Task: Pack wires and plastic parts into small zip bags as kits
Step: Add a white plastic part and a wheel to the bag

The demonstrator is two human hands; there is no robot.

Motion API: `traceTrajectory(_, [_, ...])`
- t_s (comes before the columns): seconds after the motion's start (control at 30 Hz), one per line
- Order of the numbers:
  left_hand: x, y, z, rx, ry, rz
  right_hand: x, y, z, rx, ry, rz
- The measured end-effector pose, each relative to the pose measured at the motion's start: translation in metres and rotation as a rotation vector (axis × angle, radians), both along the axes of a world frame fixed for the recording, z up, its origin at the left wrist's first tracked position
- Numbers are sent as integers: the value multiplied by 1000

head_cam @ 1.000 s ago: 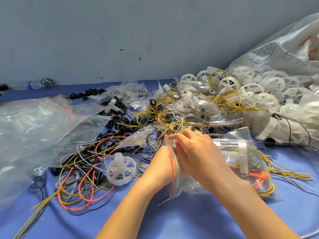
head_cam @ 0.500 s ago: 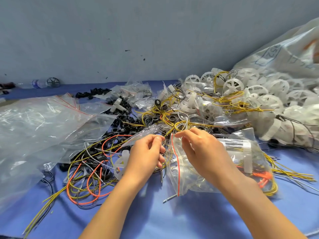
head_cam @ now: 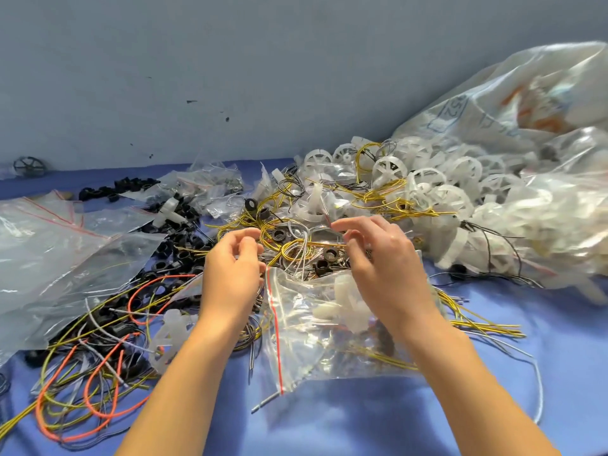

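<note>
Zip bag (head_cam: 306,327) (plastic part, wires inside) was laid flat on the bench (head_cam: 362,422). Right grip (head_cam: 385,261) was found released over the bag's far edge. Left grip (head_cam: 232,274) was seen at the bag's red-striped corner; its state couldn't be told. Yellow wire tangle (head_cam: 292,245) was piled just beyond the bag.

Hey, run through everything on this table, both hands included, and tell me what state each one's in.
Left hand: fingers loosely curled, holding nothing.
Right hand: fingers loosely curled, holding nothing.
Small zip bag: lying on the blue surface, holding a white plastic part and yellow wires; seal unclear.
Large clear bags: lying flat, crumpled.
Orange wires: loose, looped.
White wheels: heaped loose by the big sack.
</note>
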State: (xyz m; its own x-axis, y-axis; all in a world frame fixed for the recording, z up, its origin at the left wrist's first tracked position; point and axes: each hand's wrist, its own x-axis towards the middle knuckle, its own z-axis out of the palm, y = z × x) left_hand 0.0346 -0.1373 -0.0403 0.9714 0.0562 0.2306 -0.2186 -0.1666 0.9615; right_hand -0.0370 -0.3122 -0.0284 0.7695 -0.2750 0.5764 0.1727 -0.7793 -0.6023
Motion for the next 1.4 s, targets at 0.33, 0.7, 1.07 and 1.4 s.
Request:
traceTrajectory(0.33, [20,29,-5,1141,174,177,10,-15,1,83,37,-55])
traceTrajectory(0.7, [11,48,18,991,-71,246,6,-1,0,48,23,-13])
traceTrajectory(1.07, [-20,52,94,567,-664,245,3,17,8,54,-24,163])
traceTrajectory(1.4, [-26,47,109,698,-673,104,11,54,10,457,168,586])
